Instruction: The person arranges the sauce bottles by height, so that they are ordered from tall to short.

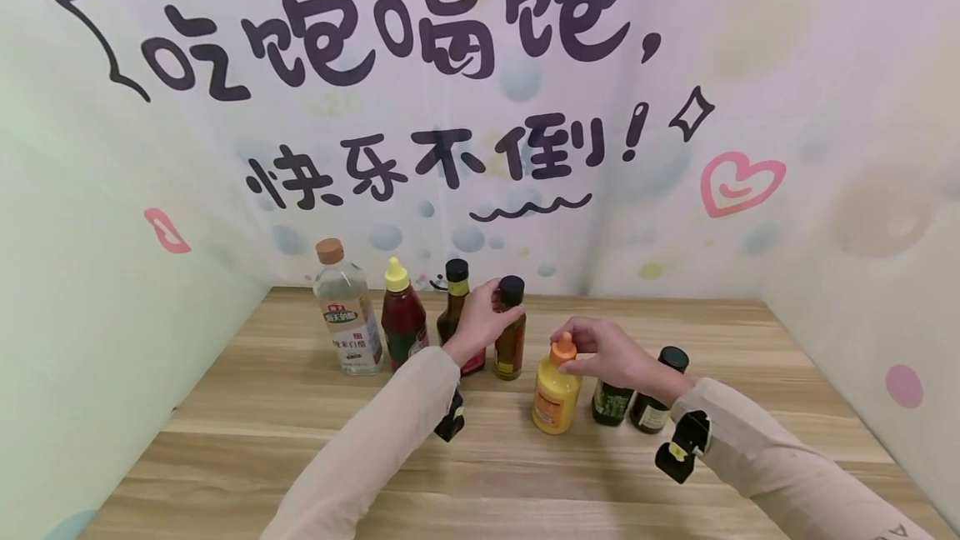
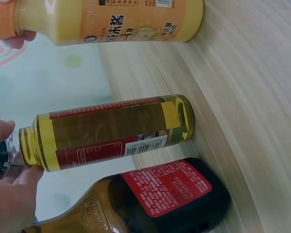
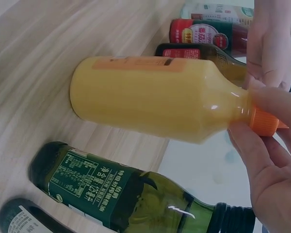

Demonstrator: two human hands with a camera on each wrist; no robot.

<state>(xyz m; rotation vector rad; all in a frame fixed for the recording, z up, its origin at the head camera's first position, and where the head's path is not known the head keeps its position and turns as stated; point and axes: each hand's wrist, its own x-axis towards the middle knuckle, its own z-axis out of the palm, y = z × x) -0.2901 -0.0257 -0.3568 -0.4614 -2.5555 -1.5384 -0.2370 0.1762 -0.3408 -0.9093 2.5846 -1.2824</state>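
Pinching a yellow bottle (image 1: 557,398) and an amber bottle (image 1: 510,350) by their tops.
My right hand (image 1: 611,352) pinches at the orange cap (image 3: 264,121) between fingers and thumb, my left hand (image 1: 478,322) at the black-capped neck (image 2: 30,148). Both bottles stand upright, seemingly on the wooden table (image 1: 480,482), between a red-labelled bottle (image 2: 167,191) and a green-labelled bottle (image 3: 94,182).

The yellow bottle (image 2: 119,20) (left wrist view) runs off the top edge.
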